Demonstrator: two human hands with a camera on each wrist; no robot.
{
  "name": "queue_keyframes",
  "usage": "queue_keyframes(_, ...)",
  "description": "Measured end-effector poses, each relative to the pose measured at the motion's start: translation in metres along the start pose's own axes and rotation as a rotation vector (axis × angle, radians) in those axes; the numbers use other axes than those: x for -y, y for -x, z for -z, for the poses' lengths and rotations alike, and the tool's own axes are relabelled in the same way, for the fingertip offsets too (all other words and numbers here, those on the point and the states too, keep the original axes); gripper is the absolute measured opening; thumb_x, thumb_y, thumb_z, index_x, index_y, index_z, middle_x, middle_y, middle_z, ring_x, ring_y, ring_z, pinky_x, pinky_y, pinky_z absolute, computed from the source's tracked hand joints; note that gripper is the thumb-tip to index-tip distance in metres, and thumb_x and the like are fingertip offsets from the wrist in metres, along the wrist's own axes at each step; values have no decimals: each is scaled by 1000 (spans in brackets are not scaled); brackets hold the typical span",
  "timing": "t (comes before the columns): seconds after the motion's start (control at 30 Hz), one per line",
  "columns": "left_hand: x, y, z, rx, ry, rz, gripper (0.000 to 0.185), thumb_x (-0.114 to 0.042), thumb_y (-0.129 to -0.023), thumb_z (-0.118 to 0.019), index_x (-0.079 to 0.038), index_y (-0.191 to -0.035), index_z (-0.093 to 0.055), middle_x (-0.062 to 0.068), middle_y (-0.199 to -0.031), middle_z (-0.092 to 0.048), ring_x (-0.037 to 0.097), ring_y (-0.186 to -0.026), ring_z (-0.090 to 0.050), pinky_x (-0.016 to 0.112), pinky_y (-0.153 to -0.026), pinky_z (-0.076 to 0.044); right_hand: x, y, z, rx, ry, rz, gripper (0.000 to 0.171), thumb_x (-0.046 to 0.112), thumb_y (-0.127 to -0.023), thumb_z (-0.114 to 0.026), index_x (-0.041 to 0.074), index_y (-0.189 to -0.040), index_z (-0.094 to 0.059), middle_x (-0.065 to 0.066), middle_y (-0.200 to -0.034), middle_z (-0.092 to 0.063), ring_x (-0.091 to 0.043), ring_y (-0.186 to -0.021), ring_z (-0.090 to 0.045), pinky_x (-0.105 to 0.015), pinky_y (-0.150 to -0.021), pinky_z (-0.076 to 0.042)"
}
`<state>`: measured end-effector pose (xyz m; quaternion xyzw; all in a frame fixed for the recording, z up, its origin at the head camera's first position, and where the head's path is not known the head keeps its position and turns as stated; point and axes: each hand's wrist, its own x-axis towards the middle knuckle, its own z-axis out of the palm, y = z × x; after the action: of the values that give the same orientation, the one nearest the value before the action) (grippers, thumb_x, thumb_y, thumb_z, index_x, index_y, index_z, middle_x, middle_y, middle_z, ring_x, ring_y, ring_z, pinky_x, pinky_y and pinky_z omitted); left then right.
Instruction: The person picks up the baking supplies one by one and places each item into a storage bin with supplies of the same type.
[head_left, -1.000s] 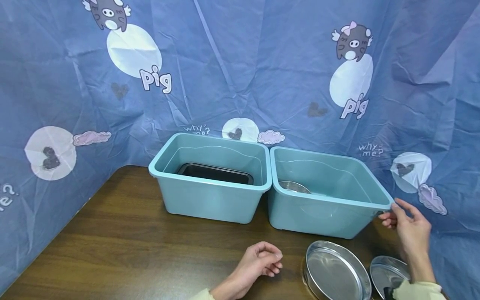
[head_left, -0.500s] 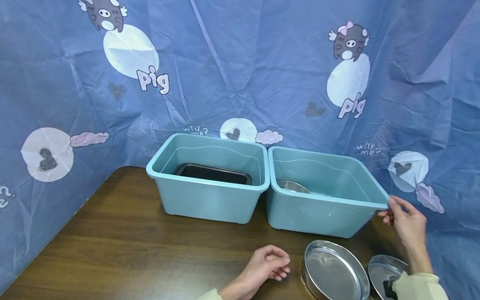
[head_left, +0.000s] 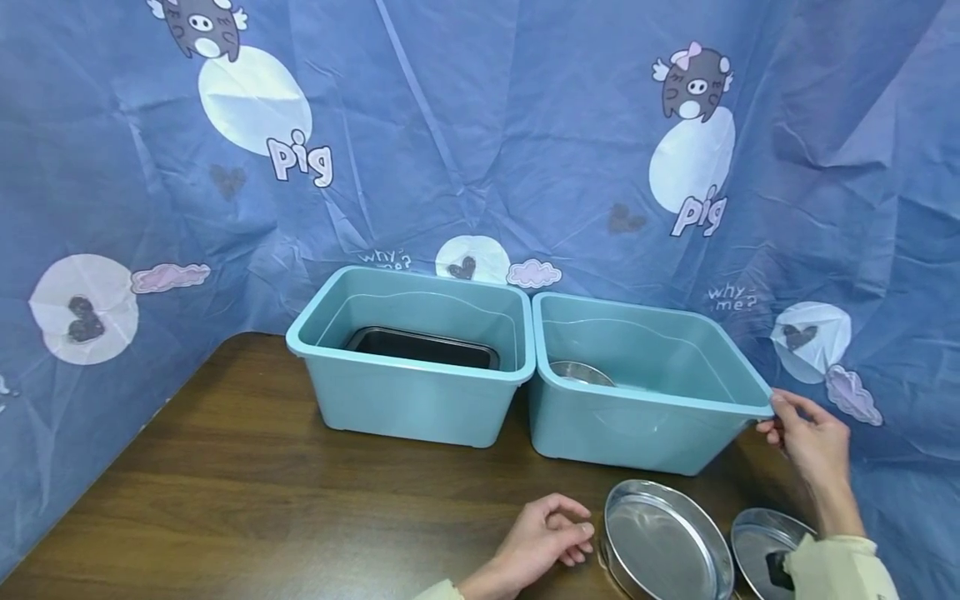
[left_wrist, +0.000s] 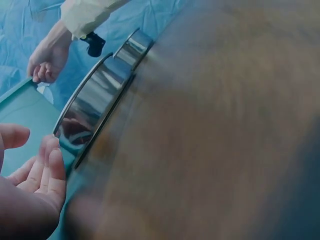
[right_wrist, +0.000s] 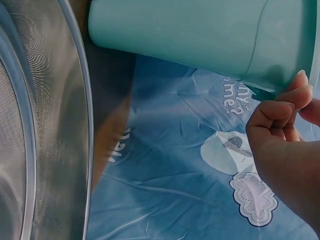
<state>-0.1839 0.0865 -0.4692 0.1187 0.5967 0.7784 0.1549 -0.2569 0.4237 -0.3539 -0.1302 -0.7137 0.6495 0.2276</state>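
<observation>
My right hand (head_left: 817, 446) pinches the near right corner of the right teal bin (head_left: 622, 429), thumb on top of the rim and fingers below it. Inside that bin a small round metal piece (head_left: 582, 372) leans low on the left. Loosely curled and holding nothing, my left hand (head_left: 542, 537) hovers over the table just left of a large round steel sieve (head_left: 663, 542). In the left wrist view, its fingertips (left_wrist: 54, 150) come right up to the sieve's side wall. A second, smaller round sieve (head_left: 765, 542) lies to the right, partly under my right sleeve.
Beside the right bin stands the left teal bin (head_left: 412, 400), with a black rectangular baking pan (head_left: 420, 346) in it. Both bins stand at the back of the brown wooden table (head_left: 247, 500). A blue printed cloth (head_left: 450, 125) hangs behind and at the sides.
My left hand has moved right, up to the large sieve, and its fingers have spread a little. My right hand stays at the bin corner. The whole view has shifted slightly.
</observation>
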Motion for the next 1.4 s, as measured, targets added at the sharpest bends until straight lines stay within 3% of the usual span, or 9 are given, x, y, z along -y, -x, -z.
queue_keyframes(0.23, 8, -3, -11, -18, -31, -7, 26, 1, -93, -70, 4, -119, -65, 18, -77, -72, 9, -57, -60, 18, -54, -51, 1, -1, 2, 22, -6, -10, 32, 14, -104, -62, 35, -81, -71, 4, -58, -66, -4, -47, -58, -15, -44, -44)
queue_keyframes(0.5, 9, -5, -15, 10, 0, -7, 35, -1, -93, -71, 6, -126, -61, 10, -74, -71, 10, -58, -61, 17, -55, -52, -1, -1, 2, 19, -15, -24, 31, 14, -104, -62, 34, -82, -71, 4, -58, -66, -5, -48, -59, -15, -46, -45)
queue_keyframes(1.0, 11, -10, -24, 51, 77, 9, 46, 3, -92, -69, 11, -135, -54, 17, -76, -72, 10, -58, -64, 19, -56, -55, 1, -1, -3, -51, -13, -28, 31, 10, -103, -62, 31, -82, -70, 4, -60, -66, -5, -48, -60, -15, -48, -48)
queue_keyframes(1.27, 11, -12, -27, 43, 50, 24, 47, 3, -93, -69, 9, -137, -54, 14, -73, -71, 10, -55, -62, 20, -55, -55, 0, -3, -3, -43, -26, -3, 34, 9, -103, -63, 33, -81, -72, 4, -60, -66, -6, -49, -61, -15, -48, -48)
queue_keyframes(1.33, 11, -12, -27, 46, 41, 26, 47, 3, -94, -69, 9, -137, -54, 12, -72, -70, 10, -55, -61, 20, -55, -55, -3, -4, -2, -36, -12, 26, 30, 9, -102, -63, 31, -84, -73, 4, -60, -66, -5, -49, -60, -15, -48, -48)
queue_keyframes(1.4, 11, -12, -28, 51, 34, 25, 46, 3, -94, -69, 9, -137, -54, 10, -71, -70, 9, -54, -61, 19, -55, -54, -6, -5, -2, -33, 2, 60, 17, 10, -102, -63, 19, -97, -76, 3, -60, -66, -4, -48, -60, -15, -47, -48)
